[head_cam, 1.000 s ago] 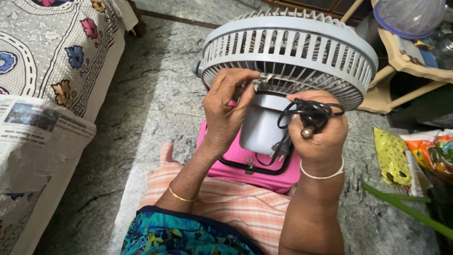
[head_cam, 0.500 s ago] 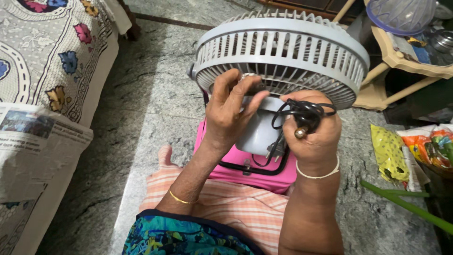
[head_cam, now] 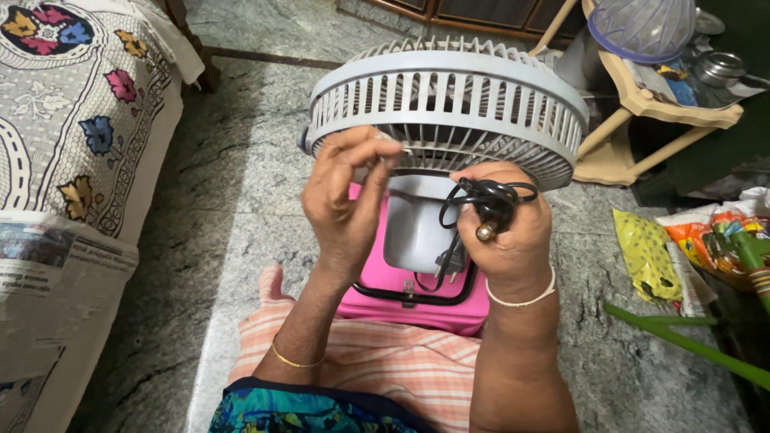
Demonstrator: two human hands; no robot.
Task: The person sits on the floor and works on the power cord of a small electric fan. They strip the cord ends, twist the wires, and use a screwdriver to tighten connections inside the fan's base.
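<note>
At frame centre, left hand pinches the grey fan grille; right hand grips its coiled black cord.

Soft, even indoor daylight, sharp throughout

Gentle sheen on the stone floor at far left; the far right corner falls dark, and edges bow slightly.

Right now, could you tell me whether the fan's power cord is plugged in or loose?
Loose. The black cord is bunched in the right hand, and its plug dangles free against the grey fan.
</note>
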